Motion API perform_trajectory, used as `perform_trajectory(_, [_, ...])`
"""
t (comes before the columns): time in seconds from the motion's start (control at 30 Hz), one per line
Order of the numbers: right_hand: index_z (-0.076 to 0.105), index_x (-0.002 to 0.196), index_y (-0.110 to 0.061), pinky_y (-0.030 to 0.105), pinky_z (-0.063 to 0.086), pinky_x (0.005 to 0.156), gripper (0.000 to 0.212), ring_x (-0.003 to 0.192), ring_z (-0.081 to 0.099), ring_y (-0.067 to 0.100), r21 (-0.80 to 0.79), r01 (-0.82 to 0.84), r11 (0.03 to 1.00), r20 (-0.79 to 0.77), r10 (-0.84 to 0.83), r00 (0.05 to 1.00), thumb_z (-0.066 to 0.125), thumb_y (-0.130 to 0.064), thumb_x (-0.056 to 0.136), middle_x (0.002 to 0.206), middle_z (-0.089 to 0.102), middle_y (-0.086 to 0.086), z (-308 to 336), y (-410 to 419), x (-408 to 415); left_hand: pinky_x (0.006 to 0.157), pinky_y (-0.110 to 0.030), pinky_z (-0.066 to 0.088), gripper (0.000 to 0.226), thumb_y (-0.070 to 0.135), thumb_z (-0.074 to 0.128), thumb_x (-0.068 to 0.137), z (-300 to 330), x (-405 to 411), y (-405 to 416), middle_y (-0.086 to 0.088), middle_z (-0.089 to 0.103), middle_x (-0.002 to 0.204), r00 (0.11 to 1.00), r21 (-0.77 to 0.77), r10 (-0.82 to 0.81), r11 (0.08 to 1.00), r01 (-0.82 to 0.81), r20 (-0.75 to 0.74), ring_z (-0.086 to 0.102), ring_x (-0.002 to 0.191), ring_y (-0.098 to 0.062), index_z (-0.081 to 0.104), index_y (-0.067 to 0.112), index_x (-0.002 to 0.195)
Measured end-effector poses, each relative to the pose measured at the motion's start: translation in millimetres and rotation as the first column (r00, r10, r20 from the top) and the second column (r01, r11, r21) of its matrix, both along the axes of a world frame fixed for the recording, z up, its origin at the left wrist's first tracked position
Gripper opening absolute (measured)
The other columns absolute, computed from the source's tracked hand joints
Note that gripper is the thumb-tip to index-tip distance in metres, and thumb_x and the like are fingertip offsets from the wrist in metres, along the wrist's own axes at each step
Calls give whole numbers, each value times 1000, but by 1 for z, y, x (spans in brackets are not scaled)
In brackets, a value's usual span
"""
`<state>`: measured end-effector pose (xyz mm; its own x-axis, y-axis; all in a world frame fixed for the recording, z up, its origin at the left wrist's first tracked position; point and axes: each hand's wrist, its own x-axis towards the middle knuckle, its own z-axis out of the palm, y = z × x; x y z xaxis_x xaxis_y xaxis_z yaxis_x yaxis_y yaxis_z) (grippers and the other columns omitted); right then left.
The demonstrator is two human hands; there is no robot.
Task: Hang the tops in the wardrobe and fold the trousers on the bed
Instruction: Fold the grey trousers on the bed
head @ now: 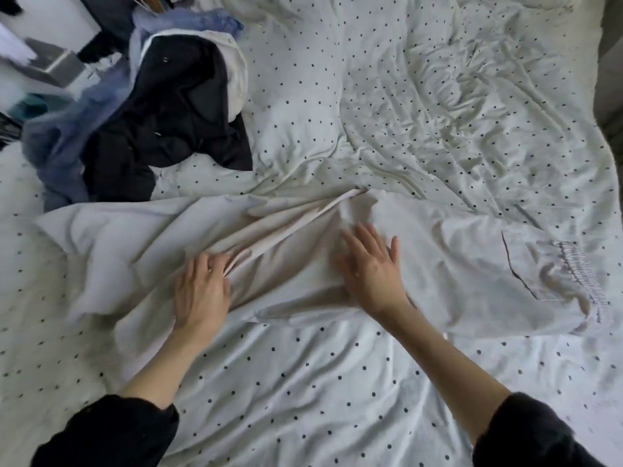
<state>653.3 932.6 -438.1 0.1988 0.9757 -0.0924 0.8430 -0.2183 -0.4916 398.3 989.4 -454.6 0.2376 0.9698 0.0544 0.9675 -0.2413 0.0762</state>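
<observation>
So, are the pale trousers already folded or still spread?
Spread, not folded: the trousers lie lengthwise across the bed, waistband rightward, legs leftward, still wrinkled.

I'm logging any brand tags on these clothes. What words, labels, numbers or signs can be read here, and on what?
None can be read.
Pale trousers: no tag or print shows.
Pile of dark and blue clothes: no label visible.
Grey box at the top left: too blurred to tell.
Dotted bed cover: dots only, no text.
</observation>
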Motion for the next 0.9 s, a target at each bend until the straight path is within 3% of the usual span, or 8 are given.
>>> perform_trajectory(0.27, [40, 142, -27, 58, -10, 110, 61, 145, 15, 27, -72, -304, 950, 336, 310, 890, 54, -8, 86, 153, 28, 11, -13, 46, -118, 54, -43, 51, 34, -7, 69, 70, -10, -58, 2, -17, 63, 82, 969, -125, -142, 977, 170, 201, 60, 67, -38, 64, 5, 102])
perform_trajectory(0.33, [52, 134, -21, 65, 5, 108, 61, 138, 34, 29, -128, -395, 910, 433, 410, 803, 70, -10, 77, 142, 45, 14, -13, 56, -154, 50, -37, 48, 37, -9, 69, 62, -5, -87, 3, -14, 64, 75, 976, -147, -136, 976, 162, 171, 62, 61, -35, 65, 6, 96])
perform_trajectory(0.4, [72, 103, -13, 68, 34, 95, 48, 111, 62, 29, -35, -441, 897, 487, 400, 776, 84, -8, 57, 110, 67, 13, -13, 61, -168, 54, -36, 47, 36, -5, 64, 70, -1, -106, 5, -11, 66, 83, 980, -228, -66, 968, 108, 185, 65, 71, -34, 63, 11, 103])
perform_trajectory(0.47, [74, 78, -14, 61, 48, 86, 28, 92, 69, 26, 91, -429, 899, 513, 327, 794, 86, -9, 54, 92, 71, 7, -10, 72, -187, 66, -36, 44, 36, -1, 52, 82, -3, -130, 19, -10, 66, 98, 967, -356, 47, 933, 46, 249, 62, 89, -34, 59, 17, 112])
perform_trajectory(0.53, [72, 68, -14, 50, 52, 82, 17, 79, 68, 25, 159, -416, 895, 454, 308, 836, 85, -12, 59, 81, 70, 4, -9, 83, -200, 68, -30, 40, 38, -4, 45, 82, -1, -147, 42, -9, 67, 100, 917, -465, 131, 883, 66, 378, 60, 87, -30, 60, 18, 109])
perform_trajectory(0.63, [71, 81, -12, 41, 46, 83, 9, 85, 66, 27, 87, -451, 888, 367, 392, 844, 71, -21, 79, 88, 69, 6, -4, 106, -221, 64, -29, 38, 35, -10, 42, 83, 8, -177, 92, -14, 68, 90, 840, -512, 143, 840, 177, 524, 54, 70, -24, 65, 13, 96])
perform_trajectory(0.73, [58, 121, -20, 37, 32, 98, 36, 118, 50, 21, -195, -406, 893, 320, 450, 834, 50, -40, 93, 126, 57, 1, -4, 123, -236, 70, -25, 39, 27, -11, 44, 86, 11, -202, 133, -11, 62, 92, 842, -506, 115, 839, 201, 527, 56, 84, -22, 62, 6, 96])
perform_trajectory(0.9, [44, 133, -23, 36, 25, 100, 37, 125, 41, 20, -346, -393, 852, 379, 510, 772, 42, -27, 96, 132, 49, 1, -18, 136, -246, 83, -34, 44, 14, -5, 54, 85, -3, -226, 128, -10, 58, 96, 875, -447, -16, 855, 262, 483, 56, 91, -25, 60, 5, 93])
